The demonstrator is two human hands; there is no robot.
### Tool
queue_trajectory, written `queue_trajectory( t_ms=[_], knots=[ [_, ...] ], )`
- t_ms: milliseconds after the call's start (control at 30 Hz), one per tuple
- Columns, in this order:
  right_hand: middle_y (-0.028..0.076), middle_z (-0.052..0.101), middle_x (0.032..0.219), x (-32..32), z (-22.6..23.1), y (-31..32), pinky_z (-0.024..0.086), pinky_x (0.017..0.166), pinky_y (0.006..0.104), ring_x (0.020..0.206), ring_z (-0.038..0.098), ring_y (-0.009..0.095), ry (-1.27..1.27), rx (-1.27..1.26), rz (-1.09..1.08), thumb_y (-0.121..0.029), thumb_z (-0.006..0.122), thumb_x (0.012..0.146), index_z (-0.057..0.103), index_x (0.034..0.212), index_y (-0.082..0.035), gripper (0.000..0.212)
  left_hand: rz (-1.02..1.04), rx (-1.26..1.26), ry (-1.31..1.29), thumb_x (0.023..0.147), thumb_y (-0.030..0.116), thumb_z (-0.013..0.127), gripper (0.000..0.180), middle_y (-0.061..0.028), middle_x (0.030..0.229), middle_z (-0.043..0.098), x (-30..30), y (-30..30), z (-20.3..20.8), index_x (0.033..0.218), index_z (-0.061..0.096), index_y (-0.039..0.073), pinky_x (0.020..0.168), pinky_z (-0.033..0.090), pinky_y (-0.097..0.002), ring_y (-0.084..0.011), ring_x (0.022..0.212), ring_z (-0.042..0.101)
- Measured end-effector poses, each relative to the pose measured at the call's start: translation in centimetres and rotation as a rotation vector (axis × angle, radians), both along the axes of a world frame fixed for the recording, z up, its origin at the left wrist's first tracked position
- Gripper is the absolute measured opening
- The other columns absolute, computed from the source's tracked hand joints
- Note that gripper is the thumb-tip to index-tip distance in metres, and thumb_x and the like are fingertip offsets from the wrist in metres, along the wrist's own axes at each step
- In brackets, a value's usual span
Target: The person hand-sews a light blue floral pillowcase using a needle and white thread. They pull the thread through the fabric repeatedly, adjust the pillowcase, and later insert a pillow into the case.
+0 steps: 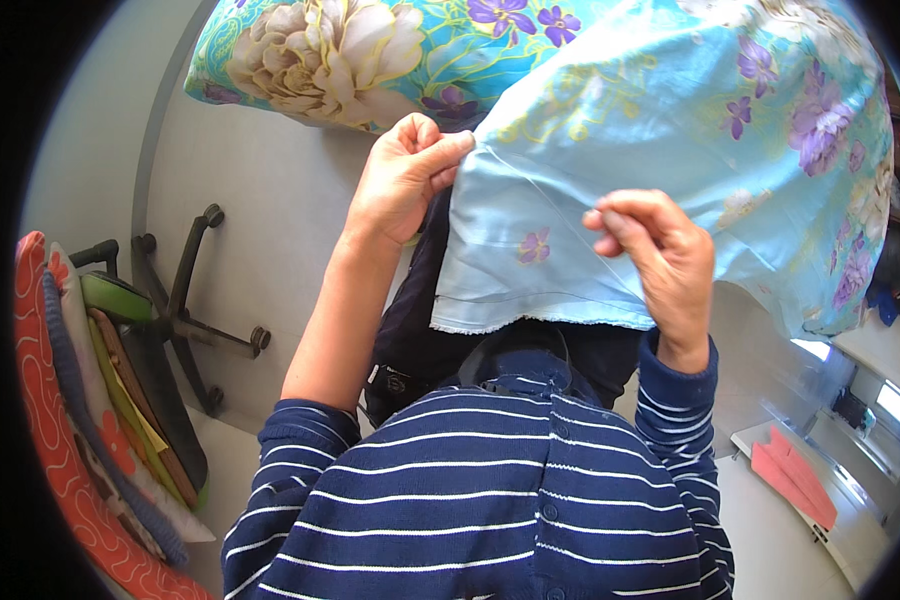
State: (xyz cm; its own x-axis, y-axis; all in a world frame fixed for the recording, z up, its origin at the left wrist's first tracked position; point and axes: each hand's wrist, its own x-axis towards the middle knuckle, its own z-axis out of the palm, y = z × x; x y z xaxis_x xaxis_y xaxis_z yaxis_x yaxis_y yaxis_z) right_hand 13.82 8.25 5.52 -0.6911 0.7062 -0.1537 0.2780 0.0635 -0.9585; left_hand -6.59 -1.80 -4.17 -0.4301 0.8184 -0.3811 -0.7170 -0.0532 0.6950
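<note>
Shirt (470,480): navy with thin white stripes and a buttoned placket, nearest the eye; left sleeve ends near the elbow, right one reaches the wrist.
Fabric (580,270): pale blue, thin and creased, spread over dark trousers (410,320) on the lap; small purple flower near the front, larger lilac blooms at right, yellow scrollwork toward the top.
Fabric edge: slightly frayed and whitish along the front; the right side hangs in loose folds.
Right hand (660,250): raised over the middle of the fabric, wrist bent, thumb and fingertips together, pinched on the thread; a needle cannot be made out.
Thread (535,180): fine, pale, slanting between the two hands.
Left hand (410,175): forearm bare and reaching up and forward, fingers curled, thumb and forefinger clamped on the fabric's left edge.
Padded bedding (330,60): bulky turquoise, big beige peony, purple flowers, just beyond the left hand.
Chair base (185,315): black, on casters, at left.
Cushions (55,400): stacked on edge, the outermost red with white curving lines.
Desk (850,525): white, at far right, bearing salmon-pink cloth (790,475).
</note>
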Motion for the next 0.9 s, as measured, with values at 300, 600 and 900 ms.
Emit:
queue_trajectory(
  t_ms=[300,600,900],
  knots=[
    [0.006,0.06,0.066,-4.5,-3.3,-0.2,0.044,0.05,0.0247,0.056,0.057,0.014,-0.192,0.379,0.074,-0.007,0.065,0.082,0.062,0.09,-0.007,0.009,0.048,-0.038,0.171,0.077,0.001,0.07,0.028,-0.0067,0.081,0.062,0.7,0.1,1.6,0.076,0.043,0.009,0.069,0.048,-0.0227,-0.0101,0.074,0.058],
    [0.008,0.062,0.069,-5.4,-4.4,-0.5,0.046,0.051,0.0317,0.058,0.06,0.024,-0.096,0.683,0.113,-0.006,0.065,0.079,0.064,0.089,-0.009,0.011,0.09,0.038,0.169,0.077,-0.003,0.068,0.028,-0.0109,0.084,0.065,0.4,0.0,0.5,0.076,0.043,0.007,0.071,0.049,-0.0236,-0.0106,0.076,0.059],
    [0.007,0.061,0.066,-5.9,-4.4,-0.5,0.045,0.05,0.032,0.057,0.059,0.023,-0.146,0.683,0.168,-0.006,0.065,0.078,0.063,0.09,-0.01,0.012,0.078,0.021,0.221,0.076,-0.002,0.069,0.029,-0.0105,0.083,0.065,0.2,-0.1,0.5,0.076,0.042,0.008,0.07,0.049,-0.0236,-0.0106,0.076,0.06]
  ],
)
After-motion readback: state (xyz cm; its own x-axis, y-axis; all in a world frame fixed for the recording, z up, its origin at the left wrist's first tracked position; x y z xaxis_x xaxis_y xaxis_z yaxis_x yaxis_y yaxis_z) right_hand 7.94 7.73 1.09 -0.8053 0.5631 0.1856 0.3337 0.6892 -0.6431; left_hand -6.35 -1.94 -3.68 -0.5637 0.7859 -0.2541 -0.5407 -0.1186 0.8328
